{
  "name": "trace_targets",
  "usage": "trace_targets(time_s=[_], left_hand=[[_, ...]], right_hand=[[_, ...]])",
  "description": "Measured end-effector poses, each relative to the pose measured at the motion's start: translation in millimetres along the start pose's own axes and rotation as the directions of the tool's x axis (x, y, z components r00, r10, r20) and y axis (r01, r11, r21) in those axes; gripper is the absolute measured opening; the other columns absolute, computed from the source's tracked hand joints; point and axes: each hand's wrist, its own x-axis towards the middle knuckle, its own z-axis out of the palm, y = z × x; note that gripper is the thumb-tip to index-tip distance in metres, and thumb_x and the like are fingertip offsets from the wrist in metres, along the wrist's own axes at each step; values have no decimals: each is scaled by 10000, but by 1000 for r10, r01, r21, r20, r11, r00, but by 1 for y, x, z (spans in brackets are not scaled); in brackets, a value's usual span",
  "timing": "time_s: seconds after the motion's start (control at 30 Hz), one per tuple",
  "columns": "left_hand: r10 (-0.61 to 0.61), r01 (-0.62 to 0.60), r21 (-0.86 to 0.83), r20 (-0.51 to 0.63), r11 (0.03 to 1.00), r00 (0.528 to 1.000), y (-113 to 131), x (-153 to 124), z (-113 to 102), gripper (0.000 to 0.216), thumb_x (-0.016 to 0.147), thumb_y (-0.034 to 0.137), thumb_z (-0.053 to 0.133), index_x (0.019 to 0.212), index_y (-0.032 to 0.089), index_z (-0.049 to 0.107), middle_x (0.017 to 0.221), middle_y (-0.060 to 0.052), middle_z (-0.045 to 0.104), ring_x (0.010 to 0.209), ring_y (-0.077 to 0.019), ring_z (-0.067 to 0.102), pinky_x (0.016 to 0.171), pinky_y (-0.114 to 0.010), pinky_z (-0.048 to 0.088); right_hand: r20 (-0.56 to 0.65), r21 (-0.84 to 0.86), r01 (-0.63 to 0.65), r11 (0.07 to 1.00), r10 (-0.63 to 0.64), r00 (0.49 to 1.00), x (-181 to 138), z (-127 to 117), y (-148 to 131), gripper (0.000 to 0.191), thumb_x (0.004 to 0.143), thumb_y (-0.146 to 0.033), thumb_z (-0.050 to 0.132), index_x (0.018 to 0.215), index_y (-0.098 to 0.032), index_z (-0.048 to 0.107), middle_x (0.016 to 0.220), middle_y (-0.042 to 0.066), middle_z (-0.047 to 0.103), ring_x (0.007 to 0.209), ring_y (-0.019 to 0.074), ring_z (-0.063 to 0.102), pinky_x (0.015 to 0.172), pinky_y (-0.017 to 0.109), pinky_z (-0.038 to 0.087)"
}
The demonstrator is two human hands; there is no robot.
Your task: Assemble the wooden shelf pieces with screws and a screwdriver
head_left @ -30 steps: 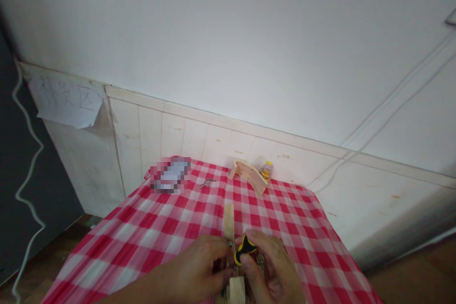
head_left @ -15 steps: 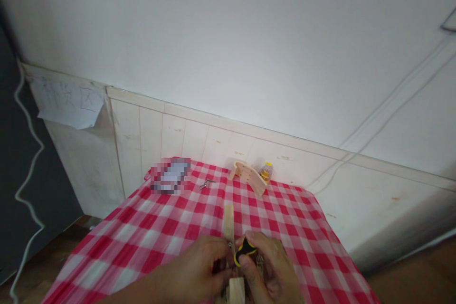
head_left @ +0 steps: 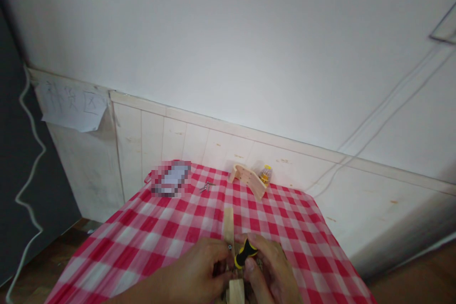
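My right hand (head_left: pixel 269 266) is closed around a stubby screwdriver (head_left: pixel 246 252) with a black and yellow handle. The handle is tilted, and its tip is hidden among the fingers and wood. On the other side, my left hand (head_left: pixel 206 266) has its fingers bent around the middle of a light wooden piece (head_left: pixel 228 223). A small dark round fastener end (head_left: pixel 230 247) shows at the left fingertips, beside the wood. Closer to me, a wooden block end (head_left: pixel 236 290) sticks up between both hands. The lower wooden parts are mostly covered by my hands.
A red and white checked cloth (head_left: pixel 171 232) covers the table. Toward the wall lie a curved wooden part (head_left: pixel 249 180), a small clear container with yellow (head_left: pixel 265 175), several metal pieces (head_left: pixel 206 186) and a blurred-out flat device (head_left: pixel 173 178). A white wall (head_left: pixel 199 147) borders the far edge.
The screwdriver handle has turned slightly in my right fingers and leans more to the upper right. My left hand keeps its hold. The whole view has shifted a little.
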Motion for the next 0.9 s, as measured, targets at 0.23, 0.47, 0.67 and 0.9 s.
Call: trace_targets(time_s=[0.23, 0.47, 0.67, 0.9], left_hand=[[-3, 3, -11, 25, 1000, 1000, 0, -1, 0, 68, 887, 190, 617, 840, 157, 653, 794, -2, 649, 660, -115, 538, 589, -204, 381], [-38, 37, 27, 16, 999, 999, 2, -1, 0, 110, 902, 214, 607, 815, 157, 642, 752, 8, 628, 649, -112, 526, 570, -201, 359], [-36, 35, 36, 15, 999, 999, -3, -1, 1, 100, 911, 233, 621, 848, 162, 652, 791, -1, 651, 657, -116, 530, 590, -210, 378], [-32, 31, 31, 33, 999, 999, -2, -2, 1, 126, 935, 272, 617, 898, 169, 679, 813, -11, 665, 662, -128, 537, 626, -223, 415]], right_hand=[[2, 13, 35, 999, -35, 999, 0, 2, 0, 337, 977, -279, 633, 1312, -284, 677, 1009, 97, 791, 860, 230, 764, 697, 327, 664], [-30, -9, 41, 999, -41, 999, -1, 3, 2, 331, 967, -287, 654, 1295, -270, 697, 1012, 102, 800, 877, 243, 774, 704, 333, 670], [-29, 4, 19, 1000, -19, 999, -1, 4, 0, 307, 973, -288, 648, 1274, -271, 704, 1021, 103, 797, 895, 248, 770, 713, 343, 672], [-26, 10, 4, 1000, -4, 1000, -2, 4, 1, 308, 980, -309, 649, 1282, -270, 695, 1035, 103, 791, 883, 236, 769, 720, 330, 668]])
